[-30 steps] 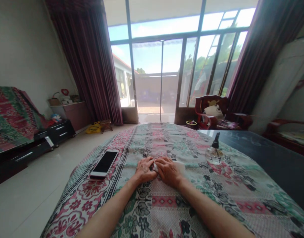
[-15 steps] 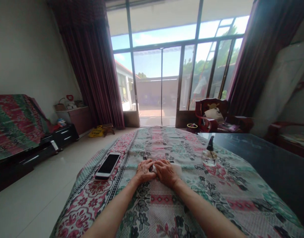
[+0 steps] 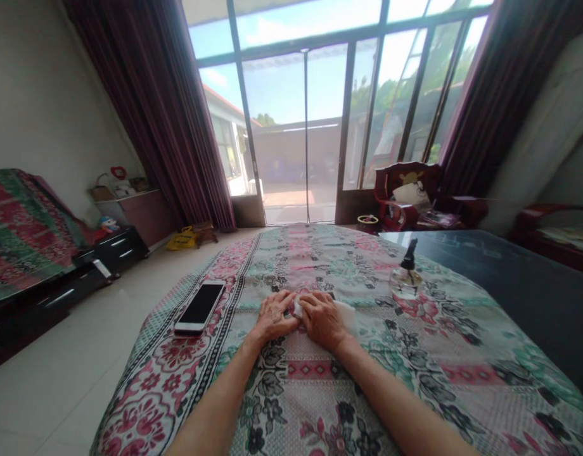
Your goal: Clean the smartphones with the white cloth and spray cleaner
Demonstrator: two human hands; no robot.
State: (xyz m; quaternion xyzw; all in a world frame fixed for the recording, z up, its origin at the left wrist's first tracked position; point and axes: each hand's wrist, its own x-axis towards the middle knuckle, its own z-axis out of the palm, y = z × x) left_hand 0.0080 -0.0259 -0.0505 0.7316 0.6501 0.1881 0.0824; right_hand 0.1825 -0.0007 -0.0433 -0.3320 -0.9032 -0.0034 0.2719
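Note:
My left hand [image 3: 274,315] is low over the patterned cloth [image 3: 320,399], its fingers curled and its thumb pointing at the other hand. What it grips, if anything, is hidden; a small dark bit shows between the hands. My right hand [image 3: 322,320] is closed on a white wipe [image 3: 347,313], whose ends stick out on both sides of its fingers. The two hands almost touch. Left of them lies a phone [image 3: 201,306] with a dark screen. To the right stands a clear round bottle [image 3: 405,283] with a black pump top.
A dark tabletop [image 3: 491,259] adjoins the cloth on the right. Beyond it are a red wooden chair [image 3: 400,196] and a small bin [image 3: 367,221]. A low black cabinet [image 3: 123,247] and a yellow bag [image 3: 181,238] stand at the left. Glass doors [image 3: 301,139] are ahead.
The view has tipped down slightly, so everything sits higher in the picture. Both hands stay close together, and the white wipe shows a little more beside my right hand.

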